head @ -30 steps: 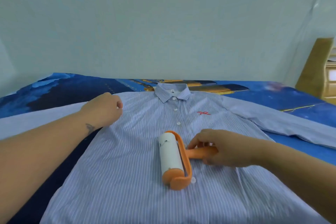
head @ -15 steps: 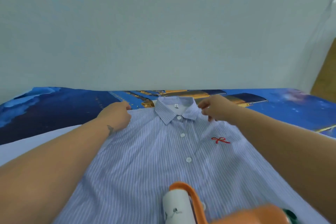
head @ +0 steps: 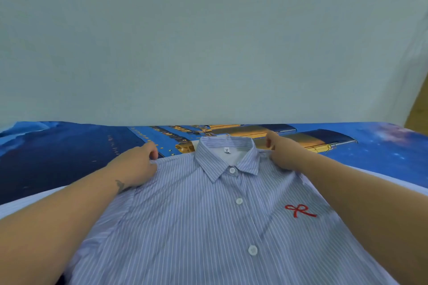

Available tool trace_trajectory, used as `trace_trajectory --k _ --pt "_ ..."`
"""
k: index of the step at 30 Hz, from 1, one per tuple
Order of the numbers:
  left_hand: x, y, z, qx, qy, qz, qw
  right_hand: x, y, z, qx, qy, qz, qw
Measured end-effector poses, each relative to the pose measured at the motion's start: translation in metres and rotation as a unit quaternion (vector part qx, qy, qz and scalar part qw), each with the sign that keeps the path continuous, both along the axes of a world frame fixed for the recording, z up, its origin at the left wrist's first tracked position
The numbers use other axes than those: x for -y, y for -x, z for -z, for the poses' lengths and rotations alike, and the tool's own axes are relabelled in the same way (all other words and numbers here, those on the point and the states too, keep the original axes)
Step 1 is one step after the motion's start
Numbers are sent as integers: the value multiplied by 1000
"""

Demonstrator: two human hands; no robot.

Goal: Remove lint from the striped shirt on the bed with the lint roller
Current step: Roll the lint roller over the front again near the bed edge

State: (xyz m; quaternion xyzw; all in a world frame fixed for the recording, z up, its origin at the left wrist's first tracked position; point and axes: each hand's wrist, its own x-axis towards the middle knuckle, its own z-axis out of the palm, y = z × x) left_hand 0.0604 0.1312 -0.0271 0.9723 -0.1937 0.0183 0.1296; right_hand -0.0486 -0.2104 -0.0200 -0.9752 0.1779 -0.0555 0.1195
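Head view: striped shirt [head: 196,227] spread flat, front up, on the bed [head: 58,152], collar [head: 228,157] toward the far wall [head: 208,41], buttoned down the middle. White buttons [head: 239,201] in a line down the placket; small white label visible inside the open neck. Red bow embroidery [head: 300,210] on the chest at the right side of the picture.

Left hand [head: 139,164] at the shirt's shoulder seam on the left of the collar, fingers curled and pinching a fold of the striped cloth at the top edge. Small dark tattoo on the left wrist [head: 120,186]. Forearm lying across the shirt's side, reaching in from the lower left.

Right hand [head: 281,152] at the opposite shoulder, just beside the collar's right point, fingers curled down into the fabric and gripping it (thumb raised slightly above the cloth). Right forearm crossing the shirt's right half from the lower right corner.

Both hands well apart, one on each side of the collar, cloth between them drawn smooth.

Bedsheet printed deep blue with a ship in gold and orange, showing behind the collar. A strip of wooden furniture [head: 419,109] at the far right edge. Lint roller out of view.
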Motion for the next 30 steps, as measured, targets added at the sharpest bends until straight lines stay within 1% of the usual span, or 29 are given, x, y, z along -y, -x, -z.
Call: trace_trajectory --k 2,4,7,11,14,16,19,23,26,28,30 --pt "-1 -3 1 2 -13 -5 1000 3 1 2 14 8 2 1000" --pt "0 -4 3 29 -25 -17 999 3 0 5 31 12 7 999" --pt "3 -3 9 79 -3 -43 996 3 -6 8 51 3 26 998" --pt "5 -4 17 132 45 -49 989 5 -10 11 132 -71 34 988" --pt "4 -6 20 182 61 1 981 8 -8 12 163 -108 7 981" --pt "0 -9 23 197 31 47 979 9 -6 12 155 -105 -24 982" --pt "-4 -12 23 214 -27 72 974 9 -6 14 138 -60 -62 987" --pt "-3 -12 19 228 -110 76 964 10 -12 15 93 -4 -99 991" --pt "1 -13 14 234 -169 62 956 8 -18 17 66 12 -106 992" --pt "5 -16 10 222 -192 55 954 7 -23 19 52 18 -102 993" --pt "9 -20 8 212 -194 48 957 6 -30 21 36 21 -97 994"
